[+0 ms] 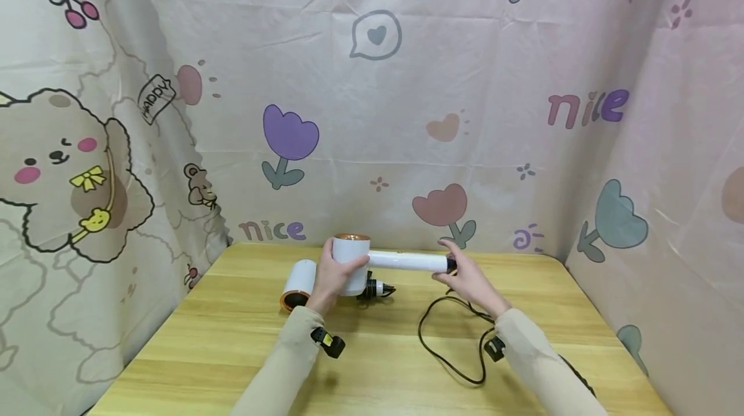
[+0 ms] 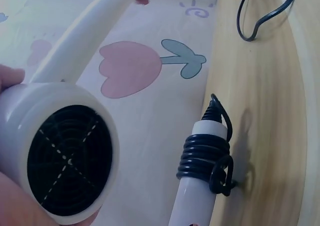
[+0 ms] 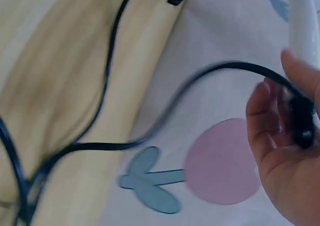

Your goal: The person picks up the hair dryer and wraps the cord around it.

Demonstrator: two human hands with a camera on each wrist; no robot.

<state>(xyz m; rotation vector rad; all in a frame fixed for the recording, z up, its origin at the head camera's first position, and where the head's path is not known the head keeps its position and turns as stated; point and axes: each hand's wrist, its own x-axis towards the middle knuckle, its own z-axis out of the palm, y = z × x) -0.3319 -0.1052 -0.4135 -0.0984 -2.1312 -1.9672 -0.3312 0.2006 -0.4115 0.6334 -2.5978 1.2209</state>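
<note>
My left hand grips the barrel of a white hair dryer, held up above the table with its copper-coloured rim upward. Its handle points right, level. At the handle's end my right hand has thumb and fingers spread around the black cord base; whether they touch it is hard to tell. In the left wrist view the dryer's dark round grille shows. A second white hair dryer lies on the table by my left hand, its cord coiled around its handle.
The held dryer's black cord loops loosely over the wooden table beneath my right hand and forearm. A printed curtain hangs behind the table and at both sides.
</note>
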